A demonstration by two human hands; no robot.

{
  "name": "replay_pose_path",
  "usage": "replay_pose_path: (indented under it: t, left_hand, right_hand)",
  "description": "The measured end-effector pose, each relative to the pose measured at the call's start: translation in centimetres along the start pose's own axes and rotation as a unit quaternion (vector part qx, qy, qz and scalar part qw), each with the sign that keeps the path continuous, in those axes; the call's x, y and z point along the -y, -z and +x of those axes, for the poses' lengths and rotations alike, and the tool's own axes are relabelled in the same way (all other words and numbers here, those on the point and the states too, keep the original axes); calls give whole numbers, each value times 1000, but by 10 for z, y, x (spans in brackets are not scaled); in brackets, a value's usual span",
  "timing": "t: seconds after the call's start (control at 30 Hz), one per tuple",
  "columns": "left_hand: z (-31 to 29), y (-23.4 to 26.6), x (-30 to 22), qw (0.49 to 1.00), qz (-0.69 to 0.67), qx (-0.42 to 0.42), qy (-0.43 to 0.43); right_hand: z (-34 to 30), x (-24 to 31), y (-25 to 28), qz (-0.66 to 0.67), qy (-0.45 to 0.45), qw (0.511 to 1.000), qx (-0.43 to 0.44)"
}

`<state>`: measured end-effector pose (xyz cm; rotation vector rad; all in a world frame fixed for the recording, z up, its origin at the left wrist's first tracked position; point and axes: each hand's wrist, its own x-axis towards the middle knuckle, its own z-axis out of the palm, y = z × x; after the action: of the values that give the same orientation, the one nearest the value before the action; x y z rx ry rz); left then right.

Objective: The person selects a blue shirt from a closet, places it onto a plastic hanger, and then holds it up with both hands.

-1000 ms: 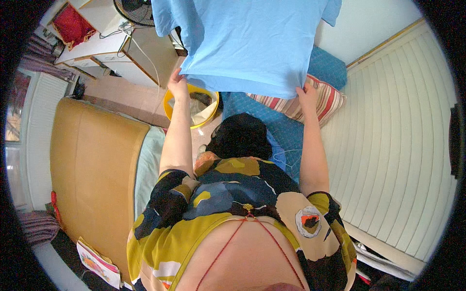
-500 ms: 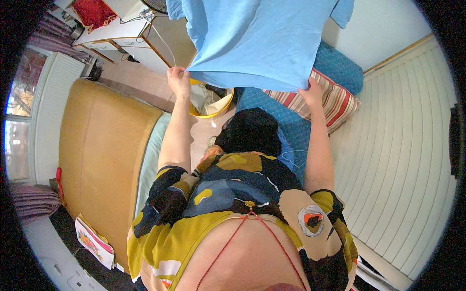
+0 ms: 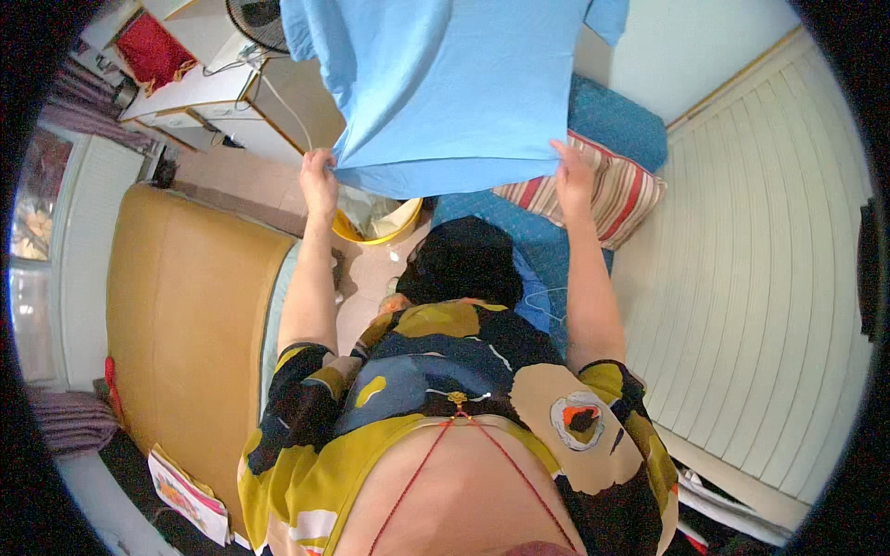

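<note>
A light blue T-shirt [image 3: 454,93] is stretched out in front of me, its hem toward me and its short sleeves at the far end. The far end runs past the upper edge of the view. My left hand [image 3: 320,181] pinches the left corner of the hem. At the right corner, my right hand [image 3: 575,174] grips the cloth between thumb and fingers. Between the two hands the hem hangs slightly slack, showing the inner side of the fabric.
Beneath the shirt are a yellow-rimmed basket [image 3: 375,239] with pale cloth and a blue quilted seat [image 3: 616,125] with a striped cushion [image 3: 621,199]. A tan padded board [image 3: 190,315] stands left, a ribbed white panel [image 3: 732,278] right. A white desk [image 3: 218,107] and black fan [image 3: 260,20] are farther off.
Both hands and the shirt have shifted left in view and sit a little lower on the left side. The grip on both hem corners stays the same.
</note>
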<state>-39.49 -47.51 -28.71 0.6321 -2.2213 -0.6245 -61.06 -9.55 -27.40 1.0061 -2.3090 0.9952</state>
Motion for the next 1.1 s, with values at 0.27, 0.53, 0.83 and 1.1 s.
replay_pose_path:
  t: [0.27, 0.53, 0.83, 1.1]
  left_hand:
    - [-8, -20, 23, 981, -49, 186, 30]
    - [-16, -16, 11, 845, -344, 348, 217]
    - [-3, 0, 14, 849, -385, 274, 236]
    - [27, 36, -6, 878, -336, 247, 234]
  right_hand:
    - [-20, -26, -5, -84, -188, 976, 63]
    - [-8, -20, 8, -16, -283, 955, 90]
    - [-5, -46, 25, 91, -195, 969, 119]
    - [12, -47, 43, 81, -192, 963, 174]
